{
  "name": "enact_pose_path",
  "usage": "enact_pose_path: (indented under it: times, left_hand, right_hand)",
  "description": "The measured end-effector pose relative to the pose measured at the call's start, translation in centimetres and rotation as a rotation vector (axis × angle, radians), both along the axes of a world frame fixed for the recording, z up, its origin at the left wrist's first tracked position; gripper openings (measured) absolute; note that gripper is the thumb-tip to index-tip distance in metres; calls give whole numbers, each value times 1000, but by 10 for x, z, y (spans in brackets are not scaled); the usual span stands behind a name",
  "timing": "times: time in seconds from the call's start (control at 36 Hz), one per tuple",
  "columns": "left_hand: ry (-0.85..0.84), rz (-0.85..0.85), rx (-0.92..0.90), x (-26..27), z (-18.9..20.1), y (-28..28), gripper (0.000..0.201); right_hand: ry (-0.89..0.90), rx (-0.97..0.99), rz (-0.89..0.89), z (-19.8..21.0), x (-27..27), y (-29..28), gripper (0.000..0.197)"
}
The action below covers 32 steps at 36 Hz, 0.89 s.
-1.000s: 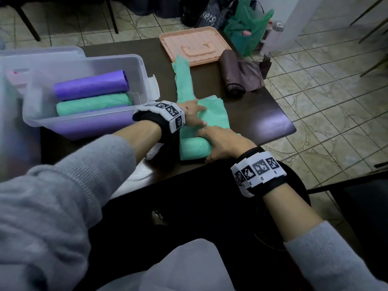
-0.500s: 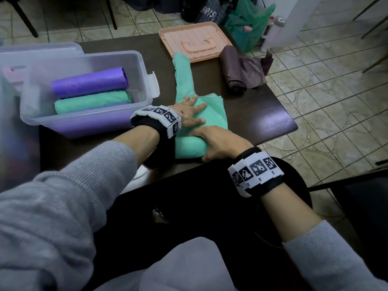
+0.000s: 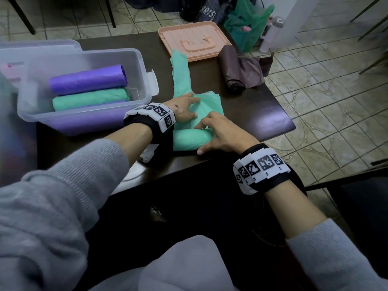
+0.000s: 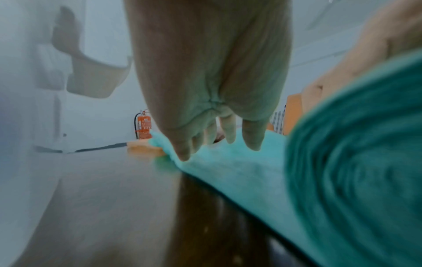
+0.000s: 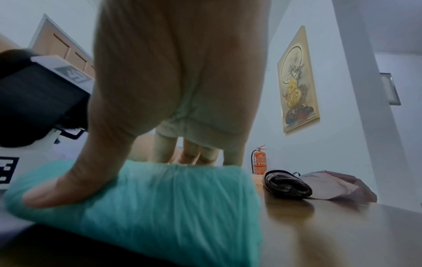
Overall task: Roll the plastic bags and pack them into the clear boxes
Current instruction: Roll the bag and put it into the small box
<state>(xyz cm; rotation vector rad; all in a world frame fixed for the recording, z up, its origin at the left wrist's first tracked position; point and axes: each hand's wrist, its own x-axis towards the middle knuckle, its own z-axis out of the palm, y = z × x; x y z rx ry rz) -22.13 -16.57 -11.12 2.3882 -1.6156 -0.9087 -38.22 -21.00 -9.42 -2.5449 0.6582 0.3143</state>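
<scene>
A green plastic bag (image 3: 180,78) lies flat on the dark table (image 3: 262,114), and its near end is wound into a thick roll (image 3: 189,140). My left hand (image 3: 185,107) presses the flat part just beyond the roll with straight, spread fingers (image 4: 228,133). My right hand (image 3: 219,132) lies over the roll (image 5: 171,207). Its thumb (image 5: 57,189) is on the near side and its fingers reach over to the far side. The clear box (image 3: 144,66) at left holds a purple roll (image 3: 88,79), a green roll (image 3: 90,100) and a purple roll beneath them.
A dark brown, half-rolled bag (image 3: 235,70) lies at the far right of the table, near its edge. A peach lid (image 3: 195,43) sits at the back. A second clear box (image 3: 42,45) stands behind the first. A green bag (image 3: 249,24) and a bottle (image 3: 273,32) stand on the floor.
The roll has turned a little further away from me. My left hand slid forward over the flat part and its fingers spread. My right hand's fingers straightened over the roll.
</scene>
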Motion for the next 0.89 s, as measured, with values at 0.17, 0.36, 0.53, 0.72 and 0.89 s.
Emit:
enact_pose_path:
  times: [0.17,0.36,0.53,0.72,0.89]
  left_hand:
    - [-32,83,-143,-6,21,5,44]
    - [18,156,-138,-20,46,22,21]
    - [-1,32,-10,-16,52,42,35]
    - [-35,65,-63,-22,35,49,67]
    - [-108,53,-74,-21,33,47,54]
  right_hand:
    - [11,61,24,2,3,-11,73]
    - [-46,171,-38,-1,3,-22,51]
    - [7,153,-36,-7,12,-26,37]
    - [51,-53,-15,-7,20,-22,40]
    - [-134,-170,-51,-12,16,-19,34]
